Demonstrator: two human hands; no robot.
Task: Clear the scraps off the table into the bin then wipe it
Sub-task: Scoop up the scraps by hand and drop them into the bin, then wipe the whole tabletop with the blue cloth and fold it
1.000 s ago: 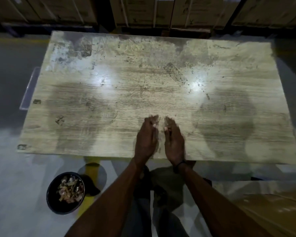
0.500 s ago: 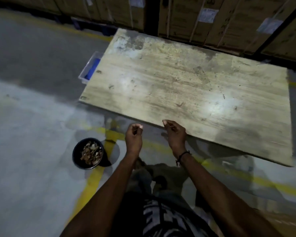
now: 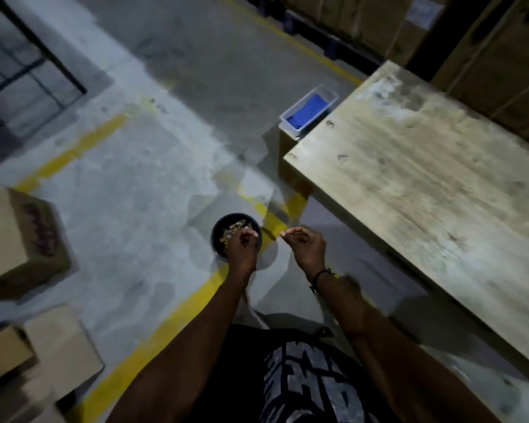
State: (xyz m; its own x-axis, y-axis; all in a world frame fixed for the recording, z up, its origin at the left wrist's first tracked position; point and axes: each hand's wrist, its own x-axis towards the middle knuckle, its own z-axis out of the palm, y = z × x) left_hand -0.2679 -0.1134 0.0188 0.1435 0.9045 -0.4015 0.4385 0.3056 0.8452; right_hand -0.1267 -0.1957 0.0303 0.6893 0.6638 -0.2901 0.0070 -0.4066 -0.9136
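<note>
A black round bin (image 3: 218, 239) stands on the floor left of the table, with pale scraps (image 3: 234, 226) lying in it. My left hand (image 3: 242, 247) hangs right over the bin with its fingers curled shut in a pinch; what it holds is hidden. To the right of the bin, my right hand (image 3: 303, 243) pinches a thin pale scrap between thumb and forefinger. The worn wooden table (image 3: 425, 178) fills the right side, stained, with a few small specks on it.
A white tray (image 3: 289, 123) with a blue cloth (image 3: 309, 109) sits at the table's far left end. Cardboard boxes (image 3: 16, 239) stand on the floor at the left, and stacked cartons (image 3: 486, 41) behind the table. Yellow floor lines (image 3: 171, 328) run past the bin.
Both hands left the tabletop with fingers pinched and swung left and down. The left hand is now over the bin. My view turned left toward the floor.
</note>
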